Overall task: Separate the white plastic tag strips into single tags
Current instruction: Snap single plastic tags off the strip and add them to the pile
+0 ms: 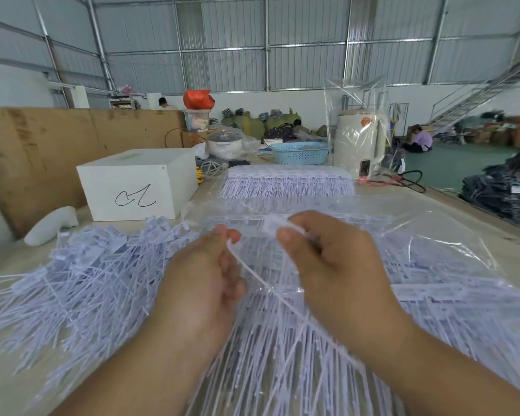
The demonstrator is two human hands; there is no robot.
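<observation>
At the centre of the view the left hand [204, 274] curls its fingers and pinches a thin white plastic tail of a tag between thumb and fingertips, while the right hand [327, 262], at about 3 o'clock from it and just beside, pinches the flat white plastic tag head [275, 225] between thumb and forefinger. The strand runs from the left fingertips down toward 5 o'clock, under the right wrist. Both hands work over a sheet of joined white plastic tag strips [282, 355] lying on the pale worktable [463, 211], partly covered by crumpled clear plastic wrapping [433, 235] at 2 o'clock. A loose heap of single white tags [81, 280] spreads at 9 o'clock of the hands. Another block of joined strips [288, 183] lies at 12 o'clock, farther back. A white cardboard box with a black scribble [135, 184] stands at 10 o'clock, a light blue perforated plastic basket [300, 152] behind the far strips, and a cream cylindrical appliance in a clear bag [357, 142] at 1 o'clock. A brown board [42, 145] walls the table's left side.
</observation>
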